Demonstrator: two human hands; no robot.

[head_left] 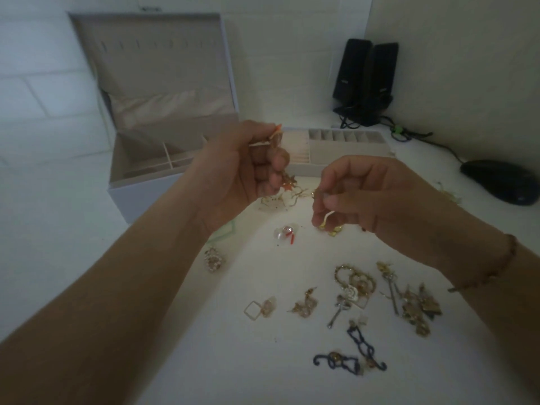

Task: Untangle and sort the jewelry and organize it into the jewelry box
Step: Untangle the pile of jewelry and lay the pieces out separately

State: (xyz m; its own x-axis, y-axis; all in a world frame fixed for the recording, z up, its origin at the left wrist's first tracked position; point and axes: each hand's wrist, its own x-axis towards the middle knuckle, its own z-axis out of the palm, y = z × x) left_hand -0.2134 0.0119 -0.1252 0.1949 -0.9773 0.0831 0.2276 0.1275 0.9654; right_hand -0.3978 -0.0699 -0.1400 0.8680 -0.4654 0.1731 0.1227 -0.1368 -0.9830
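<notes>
You are holding a knot of thin gold chain and small orange-and-gold charms [287, 190] up above the white tabletop [263, 361], just in front of the open pale grey jewelry box [140, 182]. Your left hand [248, 171] has its fingers curled tight around the upper part of the tangle, and your right hand [359, 197] pinches a small gold piece [324, 220] between thumb and fingertips; whether that piece is joined to the tangle I cannot tell. To do this well, I judge you should keep the left grip steady as an anchor, work loops loose with the right fingertips instead of pulling hard, and lower the knot toward the tabletop so freed pieces do not drop far. Inside the jewelry box, the divided lower compartments look empty from here, and the raised lid shows a gathered pink fabric pocket. To the right of the box, the removable grey tray with small slots [344, 147] also appears unfilled. Nearer you than the box, sorted gold earrings [355, 283] and dark blue chain-link earrings [362, 346] lie apart on the tabletop.
</notes>
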